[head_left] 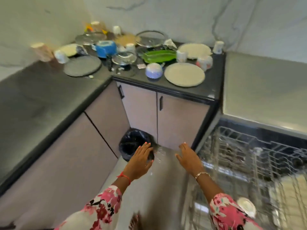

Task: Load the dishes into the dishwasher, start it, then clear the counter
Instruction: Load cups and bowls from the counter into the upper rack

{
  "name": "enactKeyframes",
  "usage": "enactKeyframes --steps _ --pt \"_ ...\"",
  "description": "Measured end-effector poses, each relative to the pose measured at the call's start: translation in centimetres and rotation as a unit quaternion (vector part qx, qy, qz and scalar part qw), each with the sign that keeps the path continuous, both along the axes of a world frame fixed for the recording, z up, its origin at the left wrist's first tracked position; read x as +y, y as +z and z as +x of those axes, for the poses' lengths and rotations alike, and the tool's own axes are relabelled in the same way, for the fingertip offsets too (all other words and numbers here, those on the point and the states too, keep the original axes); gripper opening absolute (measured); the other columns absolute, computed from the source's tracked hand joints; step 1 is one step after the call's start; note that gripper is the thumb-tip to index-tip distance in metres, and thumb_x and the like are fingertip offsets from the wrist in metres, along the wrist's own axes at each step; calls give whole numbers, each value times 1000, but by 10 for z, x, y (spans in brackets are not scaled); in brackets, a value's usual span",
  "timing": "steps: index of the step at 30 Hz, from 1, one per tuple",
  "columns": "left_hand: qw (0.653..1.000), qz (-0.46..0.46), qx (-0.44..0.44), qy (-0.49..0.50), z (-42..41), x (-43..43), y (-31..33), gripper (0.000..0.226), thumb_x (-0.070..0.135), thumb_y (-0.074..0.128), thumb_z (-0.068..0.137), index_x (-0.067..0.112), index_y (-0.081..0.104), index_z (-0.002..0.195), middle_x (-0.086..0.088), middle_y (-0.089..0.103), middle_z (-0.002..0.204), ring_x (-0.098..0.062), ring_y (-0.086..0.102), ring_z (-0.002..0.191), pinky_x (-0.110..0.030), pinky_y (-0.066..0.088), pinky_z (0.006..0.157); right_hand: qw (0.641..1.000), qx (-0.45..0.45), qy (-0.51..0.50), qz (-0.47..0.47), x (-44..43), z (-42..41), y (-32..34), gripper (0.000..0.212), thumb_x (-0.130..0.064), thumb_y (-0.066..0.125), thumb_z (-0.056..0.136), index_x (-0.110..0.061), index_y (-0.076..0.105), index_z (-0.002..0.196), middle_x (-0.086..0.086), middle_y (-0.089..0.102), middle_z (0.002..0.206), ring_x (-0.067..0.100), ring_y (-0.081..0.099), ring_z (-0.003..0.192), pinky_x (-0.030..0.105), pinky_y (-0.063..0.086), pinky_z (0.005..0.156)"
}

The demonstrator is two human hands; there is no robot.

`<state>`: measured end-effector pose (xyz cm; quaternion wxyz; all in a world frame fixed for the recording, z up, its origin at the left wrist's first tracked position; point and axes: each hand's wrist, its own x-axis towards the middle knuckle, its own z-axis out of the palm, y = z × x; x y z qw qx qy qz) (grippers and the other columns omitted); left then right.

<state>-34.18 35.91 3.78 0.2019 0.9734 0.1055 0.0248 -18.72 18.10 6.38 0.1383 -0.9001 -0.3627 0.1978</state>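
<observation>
Dirty dishes crowd the black corner counter [209,90]: a pale plate [184,74], a blue-white bowl [153,70], a green tray [159,55], a dark plate [82,65], a blue pot [105,47], glass lids [123,58] and several white cups [181,56]. The dishwasher rack [240,155] stands pulled out at the right, with a white cup [246,206] and pale plates [290,188] in it. My left hand [141,160] is low in front of the cabinets and seems to grip the dark knob of a clear glass lid [159,154], which is blurred. My right hand [189,158] is empty, fingers spread, beside the rack.
A bin with a black liner [134,143] sits on the floor in the cabinet corner, just beyond my left hand. Beige cabinet doors [179,120] run below the counter. The dishwasher's steel top [265,90] fills the right side.
</observation>
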Motion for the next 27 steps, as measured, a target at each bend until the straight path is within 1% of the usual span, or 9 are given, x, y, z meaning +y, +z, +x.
enactKeyframes --steps 3,4,9,13,17,19,22,25,27 --pt "999 40 -11 21 -9 74 19 59 40 36 87 1 50 128 -16 42 142 -33 36 133 -50 27 108 999 -21 12 32 71 -3 16 49 -27 44 97 -2 34 139 14 27 150 24 25 140 29 21 112" --pt "999 37 -8 30 -10 94 23 56 38 39 86 0 52 125 -18 47 137 -35 40 130 -54 31 104 999 -21 15 44 89 -3 22 50 -27 44 97 -2 33 139 14 25 151 24 22 141 30 20 113" --pt "995 52 -3 83 -8 191 47 60 40 34 87 -2 51 127 -20 47 137 -38 40 130 -55 27 106 994 -53 70 59 181 5 44 50 -28 41 99 -2 31 140 14 23 152 24 17 143 30 18 114" --pt "991 32 -26 129 1 261 59 74 49 21 84 1 39 137 -16 33 147 -31 23 140 -37 7 113 986 -89 113 82 257 32 53 46 -30 43 98 -3 39 134 13 33 145 26 30 137 30 25 110" --pt "984 40 -64 158 32 332 65 78 53 18 81 3 38 138 -12 32 148 -25 20 142 -34 10 115 978 -112 121 132 336 73 70 44 -27 45 97 -3 42 133 14 37 143 25 32 136 31 28 109" --pt "983 29 -71 167 50 361 68 80 55 17 80 5 36 139 -9 29 151 -22 16 143 -32 9 116 971 -130 109 166 372 97 83 41 -24 47 96 -1 45 130 15 43 137 28 39 129 32 33 106" --pt "982 17 -78 172 88 402 77 75 54 23 84 6 36 139 -9 29 150 -21 17 143 -34 13 118 967 -146 101 182 428 144 105 38 -26 40 96 0 50 122 16 49 127 31 44 120 34 36 100" --pt "980 13 -83 183 129 437 86 57 39 43 94 6 34 140 -10 27 151 -22 18 143 -37 15 117 963 -175 102 181 474 192 124 40 -27 33 96 2 52 117 19 51 121 31 46 114 35 36 98" --pt "978 3 -81 191 154 458 89 56 33 47 95 8 31 142 -9 24 152 -20 15 143 -37 13 118 964 -180 77 180 502 219 135 40 -26 37 96 3 50 120 20 49 121 32 46 112 36 38 97"
